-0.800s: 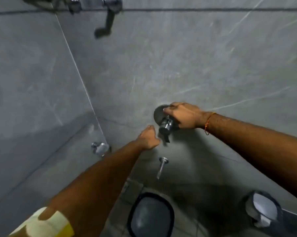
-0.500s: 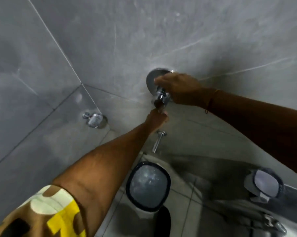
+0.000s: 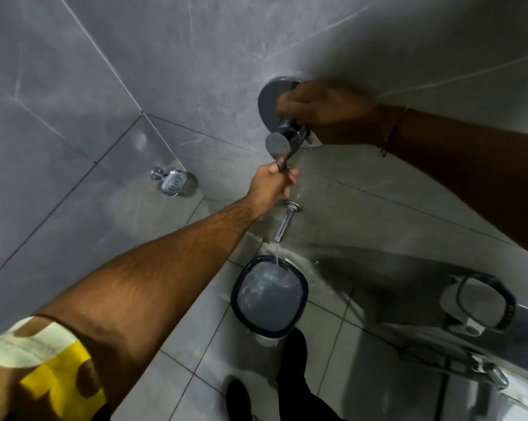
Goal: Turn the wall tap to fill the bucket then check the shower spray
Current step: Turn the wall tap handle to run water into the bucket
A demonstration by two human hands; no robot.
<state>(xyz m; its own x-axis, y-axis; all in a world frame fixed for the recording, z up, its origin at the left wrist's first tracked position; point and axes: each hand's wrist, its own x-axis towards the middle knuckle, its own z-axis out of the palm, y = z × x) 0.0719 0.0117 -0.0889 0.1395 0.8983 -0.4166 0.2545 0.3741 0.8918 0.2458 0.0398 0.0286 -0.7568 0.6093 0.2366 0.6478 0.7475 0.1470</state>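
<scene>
The left hand (image 3: 273,180) is closed around the thin lever hanging under the chrome wall tap (image 3: 282,138), while the right hand (image 3: 323,112) curls over the tap body against its round wall plate (image 3: 267,97). Below them water pours from the spout (image 3: 284,221) into the dark-rimmed bucket (image 3: 269,296) on the tiled floor, already partly full; a soap dish (image 3: 171,182) is fixed to the left wall

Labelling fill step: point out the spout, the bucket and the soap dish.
spout (image 3: 285,221), head view, mid chrome tube.
bucket (image 3: 238,287), head view, dark left rim.
soap dish (image 3: 173,182), head view, slotted tray.
</scene>
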